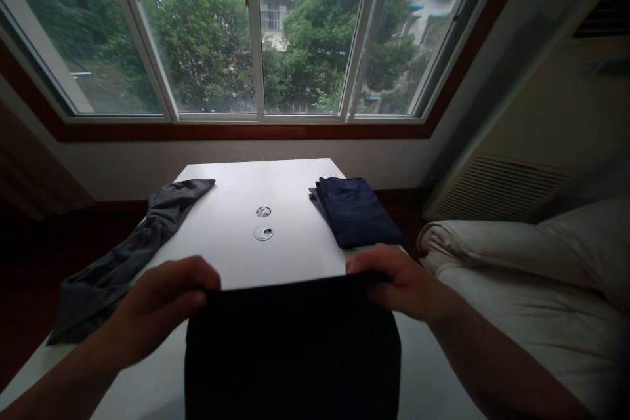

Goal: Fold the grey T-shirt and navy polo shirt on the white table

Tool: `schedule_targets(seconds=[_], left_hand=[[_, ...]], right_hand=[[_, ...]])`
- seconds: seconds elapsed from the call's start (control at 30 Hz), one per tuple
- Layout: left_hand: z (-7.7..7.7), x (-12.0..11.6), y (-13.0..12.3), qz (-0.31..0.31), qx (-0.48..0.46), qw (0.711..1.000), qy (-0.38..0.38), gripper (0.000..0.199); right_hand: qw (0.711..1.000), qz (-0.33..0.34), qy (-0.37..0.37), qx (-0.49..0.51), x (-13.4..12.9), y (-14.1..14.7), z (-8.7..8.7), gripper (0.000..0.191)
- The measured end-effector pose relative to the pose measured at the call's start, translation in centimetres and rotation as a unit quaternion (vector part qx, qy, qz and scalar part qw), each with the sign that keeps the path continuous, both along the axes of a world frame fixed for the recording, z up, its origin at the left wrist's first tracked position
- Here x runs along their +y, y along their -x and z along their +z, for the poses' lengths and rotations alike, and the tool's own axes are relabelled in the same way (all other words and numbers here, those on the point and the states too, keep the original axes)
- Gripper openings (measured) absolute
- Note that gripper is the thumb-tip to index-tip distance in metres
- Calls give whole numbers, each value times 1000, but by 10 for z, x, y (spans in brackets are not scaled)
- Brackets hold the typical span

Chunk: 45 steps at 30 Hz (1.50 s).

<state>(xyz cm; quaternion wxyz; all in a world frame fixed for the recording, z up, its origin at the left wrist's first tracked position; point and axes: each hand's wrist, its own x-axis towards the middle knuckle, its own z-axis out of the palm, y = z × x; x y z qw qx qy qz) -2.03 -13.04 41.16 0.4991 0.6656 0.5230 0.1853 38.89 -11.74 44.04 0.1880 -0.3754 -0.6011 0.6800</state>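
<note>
Over the counter [290,177], my left hand [167,295] and right hand [406,281] are pinching a dark cloth [295,348], spreading its upper edge. I am judging the next move as requiring even tension.

We record: black garment [293,354], matt cloth; navy stack [361,213], matt cloth; table [300,252], smooth, faintly glossy; panes [305,33], glossy glass.

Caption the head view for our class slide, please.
Left hand and right hand hold a dark cloth by its upper edge at a white table.
</note>
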Motion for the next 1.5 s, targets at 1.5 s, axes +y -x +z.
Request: schedule_targets(seconds=[1.5], left_hand=[[-244,-14,-187,-185,68,973,-122,20]], right_hand=[[761,15,-151,-631,4,-89,-239,59]])
